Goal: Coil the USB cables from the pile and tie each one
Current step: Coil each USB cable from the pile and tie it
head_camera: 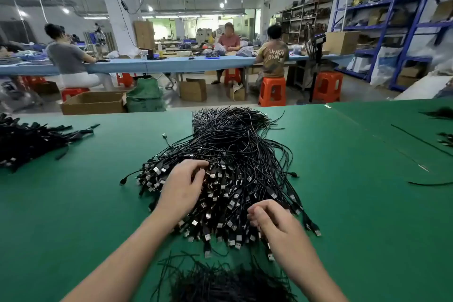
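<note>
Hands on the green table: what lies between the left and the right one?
In the head view, plug ends of the USB cable pile fill the stretch between left hand and right hand; no bare table shows there.

Watching remotely, I saw the pile of USB cables (235, 154) spread across the green table (98, 203), with the plugs fanned toward the wearer. The left hand (181, 186) lay on the pile's near left part, its fingers curled in among the plugs and gripping some. The right hand (272, 223) sat at the near right edge, fingers curled against the thumb. Whether it pinched a cable I could not tell. A tuft of black ties (220, 282) lay at the bottom edge, and a second heap of cables (29, 142) lay far left.
</note>
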